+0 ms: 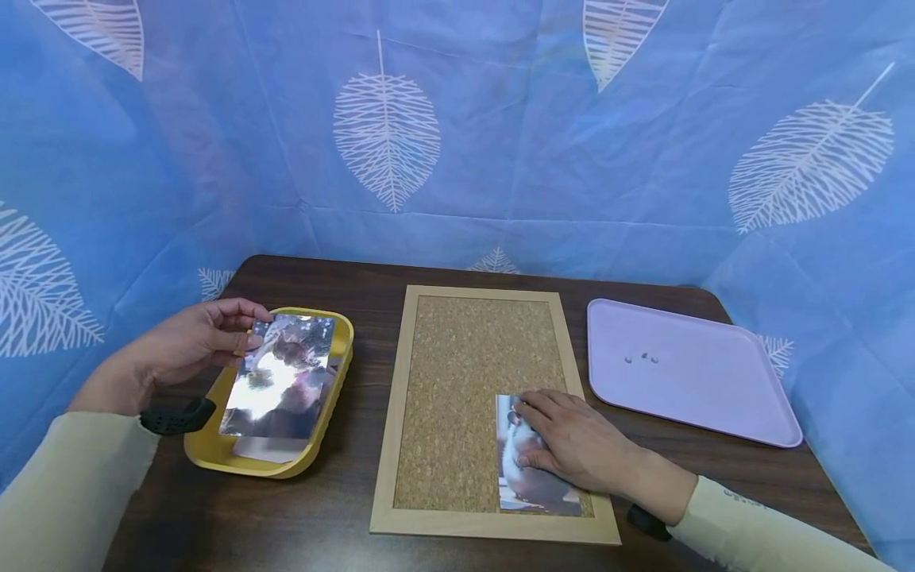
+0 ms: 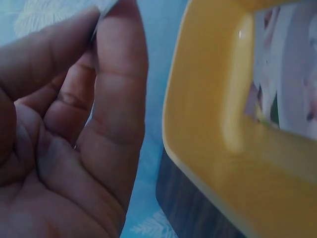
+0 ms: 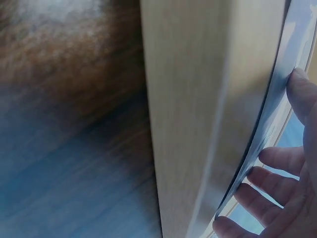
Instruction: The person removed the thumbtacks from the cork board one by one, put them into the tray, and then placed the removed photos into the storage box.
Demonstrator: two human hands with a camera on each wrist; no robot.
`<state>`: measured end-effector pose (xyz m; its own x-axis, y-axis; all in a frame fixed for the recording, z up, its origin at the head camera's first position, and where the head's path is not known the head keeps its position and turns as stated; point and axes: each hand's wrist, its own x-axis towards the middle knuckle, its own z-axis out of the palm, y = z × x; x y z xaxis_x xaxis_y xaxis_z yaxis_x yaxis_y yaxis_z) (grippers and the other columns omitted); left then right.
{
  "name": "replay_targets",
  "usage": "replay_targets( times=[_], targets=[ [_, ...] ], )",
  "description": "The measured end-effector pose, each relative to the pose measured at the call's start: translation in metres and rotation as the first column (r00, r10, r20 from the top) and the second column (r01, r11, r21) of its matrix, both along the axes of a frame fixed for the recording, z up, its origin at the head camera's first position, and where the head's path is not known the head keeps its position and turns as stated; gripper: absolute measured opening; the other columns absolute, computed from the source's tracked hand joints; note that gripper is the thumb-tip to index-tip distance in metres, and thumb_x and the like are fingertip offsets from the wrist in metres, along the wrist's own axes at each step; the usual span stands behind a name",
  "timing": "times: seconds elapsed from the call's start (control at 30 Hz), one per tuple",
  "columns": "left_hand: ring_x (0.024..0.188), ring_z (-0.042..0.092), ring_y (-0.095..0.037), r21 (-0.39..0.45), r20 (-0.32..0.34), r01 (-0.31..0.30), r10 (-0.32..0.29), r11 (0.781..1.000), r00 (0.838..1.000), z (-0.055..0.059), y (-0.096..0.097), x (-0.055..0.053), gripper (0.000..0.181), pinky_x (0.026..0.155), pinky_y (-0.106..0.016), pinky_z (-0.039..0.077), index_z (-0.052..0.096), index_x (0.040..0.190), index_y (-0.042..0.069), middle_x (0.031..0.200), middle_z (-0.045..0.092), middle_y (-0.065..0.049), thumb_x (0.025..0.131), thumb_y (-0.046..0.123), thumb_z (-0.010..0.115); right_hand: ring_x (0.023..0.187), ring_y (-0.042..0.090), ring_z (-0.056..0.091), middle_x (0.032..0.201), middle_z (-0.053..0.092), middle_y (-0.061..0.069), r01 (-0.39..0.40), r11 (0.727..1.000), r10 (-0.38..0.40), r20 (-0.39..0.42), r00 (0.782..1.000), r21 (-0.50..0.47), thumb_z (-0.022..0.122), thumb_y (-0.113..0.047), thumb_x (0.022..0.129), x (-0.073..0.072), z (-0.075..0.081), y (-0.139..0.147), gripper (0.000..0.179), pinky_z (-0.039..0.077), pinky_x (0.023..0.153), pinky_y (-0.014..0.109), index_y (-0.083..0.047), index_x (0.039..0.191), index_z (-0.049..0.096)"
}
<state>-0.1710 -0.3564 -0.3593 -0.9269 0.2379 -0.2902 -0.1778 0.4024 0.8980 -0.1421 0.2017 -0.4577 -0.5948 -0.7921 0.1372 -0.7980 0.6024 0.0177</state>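
Observation:
Over the yellow basket (image 1: 341, 373), my left hand (image 1: 193, 338) pinches a glossy photo card (image 1: 314, 397) by its upper left edge. Glare hides part of the card's picture. In the left wrist view, thumb and finger meet on a corner of the card, and another picture card (image 2: 297, 69) lies in the basket. My right hand (image 1: 582, 445) rests on a second photo card (image 1: 522, 492) at the lower right of the wood-framed cork board (image 1: 457, 381). That card appears to show a pale animal, partly hidden by the hand. The right wrist view shows the fingertips touching its surface.
A lilac tray (image 1: 700, 389) stands to the right of the board, with several tiny objects (image 1: 645, 356) on it. The dark wooden table (image 1: 343, 508) carries everything. Blue leaf-print cloth (image 1: 486, 143) hangs behind and at both sides.

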Motion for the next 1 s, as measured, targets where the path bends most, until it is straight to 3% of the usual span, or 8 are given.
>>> replay_targets(
  times=[0.37, 0.53, 1.0],
  targets=[
    [0.089, 0.065, -0.019, -0.010, 0.088, 0.014, -0.013, 1.000, 0.996, -0.013, -0.008, -0.001, 0.027, 0.077, -0.037, 0.062, 0.064, 0.130, 0.011, 0.111, 0.064, -0.003, 0.103, 0.008, 0.067, 0.136, 0.036, 0.059, 0.149, 0.060, 0.018, 0.002, 1.000, -0.002, -0.004, 1.000, 0.003, 0.061, -0.053, 0.104, 0.000, -0.002, 0.000, 0.069, 0.052, 0.108, 0.055, 0.000, 0.147, 0.059],
    [0.090, 0.066, -0.020, -0.011, 0.099, 0.024, -0.023, 1.000, 0.995, -0.016, -0.003, -0.001, 0.032, 0.077, -0.037, 0.063, 0.061, 0.133, 0.004, 0.116, 0.064, -0.006, 0.101, 0.003, 0.067, 0.136, 0.035, 0.059, 0.149, 0.060, 0.018, 0.001, 1.000, -0.001, -0.010, 1.000, -0.001, 0.061, -0.054, 0.104, 0.000, -0.002, 0.000, 0.069, 0.052, 0.108, 0.055, 0.000, 0.147, 0.059],
    [0.088, 0.063, -0.021, -0.035, 0.100, 0.039, -0.035, 0.999, 0.994, -0.024, 0.006, -0.004, 0.039, 0.080, -0.038, 0.064, 0.060, 0.136, -0.001, 0.114, 0.058, -0.010, 0.100, 0.008, 0.072, 0.136, 0.035, 0.058, 0.150, 0.059, 0.018, 0.011, 1.000, -0.011, -0.005, 1.000, 0.004, 0.059, -0.055, 0.105, 0.000, -0.003, 0.000, 0.069, 0.051, 0.109, 0.054, 0.000, 0.147, 0.059]
  ],
)
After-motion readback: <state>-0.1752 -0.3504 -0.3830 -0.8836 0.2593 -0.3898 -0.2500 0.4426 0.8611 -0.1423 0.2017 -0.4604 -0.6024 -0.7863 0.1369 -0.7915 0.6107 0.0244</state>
